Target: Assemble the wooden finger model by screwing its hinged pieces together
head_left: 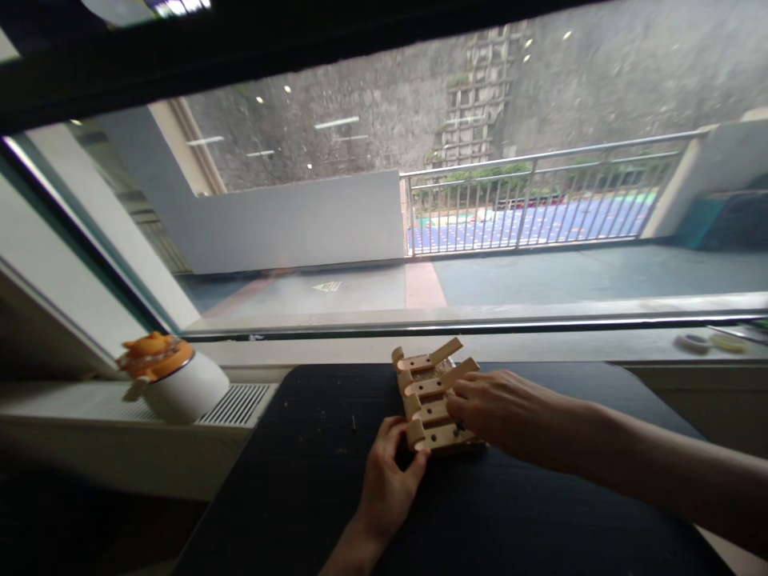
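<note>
A light wooden piece [430,387] made of several stacked bars with angled arms lies on a black table [288,480] near its far edge. My left hand [387,478] grips the piece's near left corner, thumb and fingers closed around it. My right hand [510,412] reaches in from the right and rests on the piece's right side, fingers curled onto the bars.
A white pot with an orange animal-shaped lid [171,378] sits on the vent ledge at the left. Behind the table runs a window sill [540,346] with small round objects [711,342] at the far right. A large window shows a terrace and railing.
</note>
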`<state>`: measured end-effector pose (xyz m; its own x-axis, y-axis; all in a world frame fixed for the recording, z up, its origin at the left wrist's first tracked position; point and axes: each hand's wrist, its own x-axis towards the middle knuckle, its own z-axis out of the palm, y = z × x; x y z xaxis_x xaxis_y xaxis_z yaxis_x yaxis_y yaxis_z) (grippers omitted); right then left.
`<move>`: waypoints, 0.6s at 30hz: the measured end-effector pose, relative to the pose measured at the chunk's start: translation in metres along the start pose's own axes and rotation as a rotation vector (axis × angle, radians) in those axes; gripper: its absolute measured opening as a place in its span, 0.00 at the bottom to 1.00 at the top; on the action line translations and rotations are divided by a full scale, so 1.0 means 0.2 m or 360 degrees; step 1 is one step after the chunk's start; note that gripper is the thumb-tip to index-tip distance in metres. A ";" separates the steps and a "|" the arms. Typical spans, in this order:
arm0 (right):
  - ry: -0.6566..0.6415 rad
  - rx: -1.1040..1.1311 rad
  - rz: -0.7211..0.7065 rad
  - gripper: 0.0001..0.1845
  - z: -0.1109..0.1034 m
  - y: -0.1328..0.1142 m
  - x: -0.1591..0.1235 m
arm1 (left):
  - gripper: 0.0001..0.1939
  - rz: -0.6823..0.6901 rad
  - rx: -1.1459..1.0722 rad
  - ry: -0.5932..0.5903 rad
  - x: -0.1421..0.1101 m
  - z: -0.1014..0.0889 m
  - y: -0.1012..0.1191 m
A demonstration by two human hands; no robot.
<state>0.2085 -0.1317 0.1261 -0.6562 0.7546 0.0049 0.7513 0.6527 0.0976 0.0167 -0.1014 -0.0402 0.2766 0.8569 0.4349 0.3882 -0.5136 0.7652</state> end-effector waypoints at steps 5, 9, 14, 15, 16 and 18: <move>0.0098 -0.0018 0.0021 0.07 0.07 0.04 0.03 | 0.11 0.0005 -0.0002 0.0000 0.00 0.00 0.00; 0.0117 -0.0140 0.0026 0.06 0.10 0.07 0.03 | 0.10 0.0026 -0.0008 0.0024 0.00 0.00 0.00; 0.0137 -0.0181 0.0170 0.06 0.10 0.05 0.04 | 0.11 0.0019 -0.0010 0.0034 0.00 0.00 0.01; 0.0119 -0.0152 0.0222 0.07 0.09 0.05 0.04 | 0.11 0.0015 -0.0014 0.0029 0.00 0.00 0.01; 0.0099 -0.0120 0.0264 0.08 0.08 0.04 0.05 | 0.11 0.0013 -0.0018 0.0026 0.00 -0.01 0.01; 0.0068 -0.0074 0.0314 0.09 0.05 0.03 0.05 | 0.11 0.0008 -0.0024 0.0028 0.00 -0.01 0.02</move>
<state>0.2070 -0.1196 0.1168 -0.4999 0.8632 0.0703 0.8621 0.4882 0.1362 0.0170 -0.1027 -0.0363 0.2627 0.8550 0.4471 0.3734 -0.5173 0.7700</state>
